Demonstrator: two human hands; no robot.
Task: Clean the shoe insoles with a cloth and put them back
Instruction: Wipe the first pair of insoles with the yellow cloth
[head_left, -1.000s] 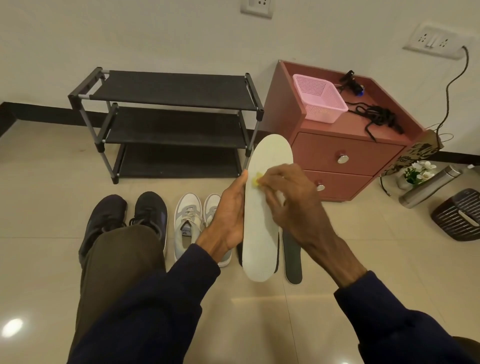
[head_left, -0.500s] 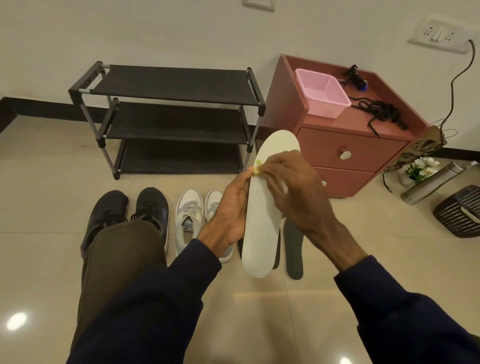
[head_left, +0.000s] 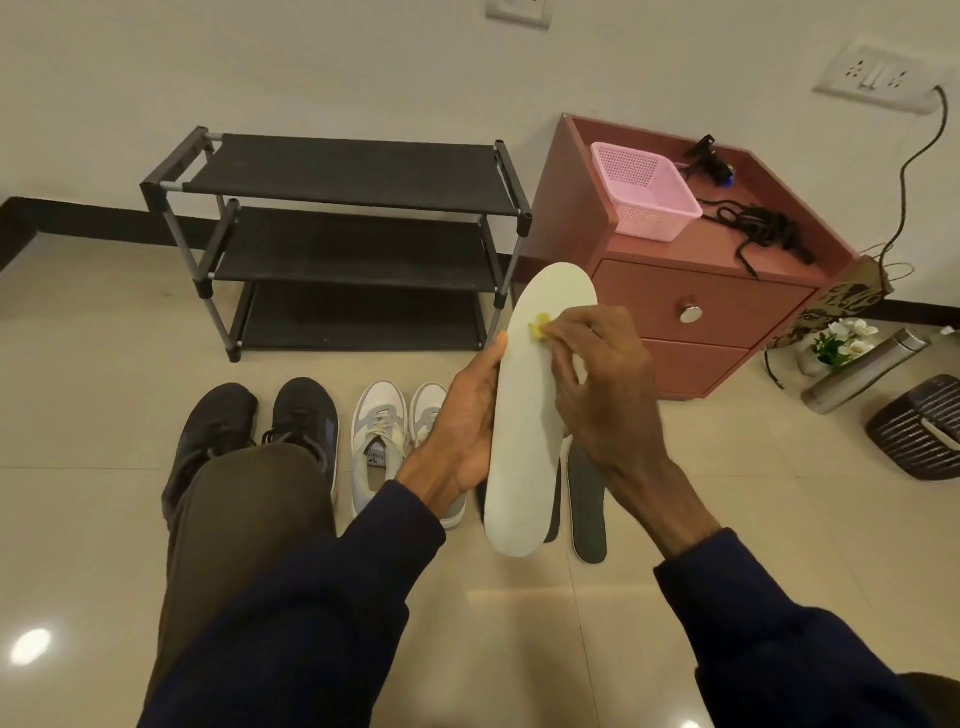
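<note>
My left hand (head_left: 462, 431) grips a long white insole (head_left: 524, 447) by its left edge and holds it upright over the floor. My right hand (head_left: 597, 384) pinches a small yellow cloth (head_left: 540, 328), mostly hidden under the fingers, and presses it on the insole's upper half. Two dark insoles (head_left: 587, 499) lie on the tiles behind the white one. A pair of white-and-grey sneakers (head_left: 384, 441) and a pair of black shoes (head_left: 260, 431) stand side by side on the floor to the left.
An empty black three-tier shoe rack (head_left: 343, 239) stands against the wall. A red two-drawer cabinet (head_left: 691, 306) carries a pink basket (head_left: 644, 189) and black cables. A steel bottle (head_left: 862, 369), flowers and a dark grille object (head_left: 919, 426) lie at the right. My knee (head_left: 244, 499) is at lower left.
My right hand with the cloth has slid a little along the insole's upper part. The left hand keeps its hold on the insole.
</note>
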